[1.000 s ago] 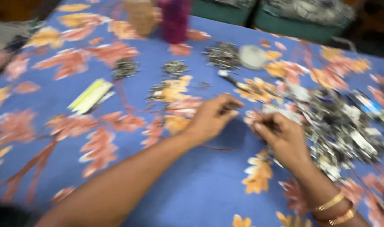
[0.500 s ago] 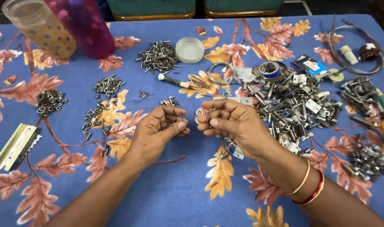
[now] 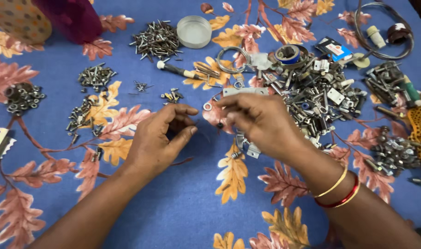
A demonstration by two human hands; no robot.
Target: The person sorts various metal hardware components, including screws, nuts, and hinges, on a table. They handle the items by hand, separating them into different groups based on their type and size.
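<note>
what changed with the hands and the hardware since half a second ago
The left hand and right hand have drawn slightly apart, with the small washer now showing between them. What either pinches is too small to tell. The nail pile, clear round lid and big hardware heap lie as before.

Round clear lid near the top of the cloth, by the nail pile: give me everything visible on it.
The lid is a shallow round disc of frosted, translucent plastic by the look of it, with a low straight wall. It lies flat on the blue leaf-print cloth, just right of the nail pile; whether it touches the nearest nails I cannot tell. An orange leaf print sits at its right edge. Nothing shows inside it. Both hands are well below it and apart from it.
</note>
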